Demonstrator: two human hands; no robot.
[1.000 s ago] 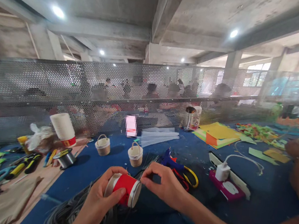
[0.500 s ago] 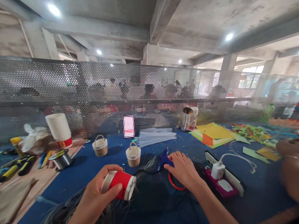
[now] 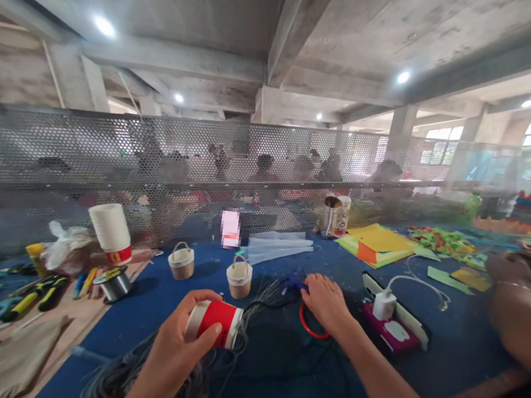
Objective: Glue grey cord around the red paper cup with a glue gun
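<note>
My left hand point(image 3: 178, 341) is closed around a small paper cup point(image 3: 218, 323) with a red band, tilted on its side with its end facing right. My right hand point(image 3: 327, 304) is stretched forward, its bent fingers at the handle of a blue glue gun point(image 3: 292, 283), which is blurred. A red ring point(image 3: 311, 326) lies just under that hand. Beyond the hands stand two small cups with rope handles, the left cup point(image 3: 181, 262) and the right cup point(image 3: 239, 278). Grey cord point(image 3: 100, 376) is bundled beneath my left forearm.
At left are stacked paper cups point(image 3: 109, 225), a wire spool point(image 3: 112, 283) and folded brown cloth point(image 3: 14, 355). A purple power bank point(image 3: 390, 326) with a white charger sits at right. Behind are coloured sheets point(image 3: 372, 240) and a mesh partition point(image 3: 199, 184). Another person's hands point(image 3: 513, 271) work at far right.
The view has shifted slightly. My left hand keeps the paper cup, turned a little. My right hand stays at the glue gun, which now looks more smeared and lower.
</note>
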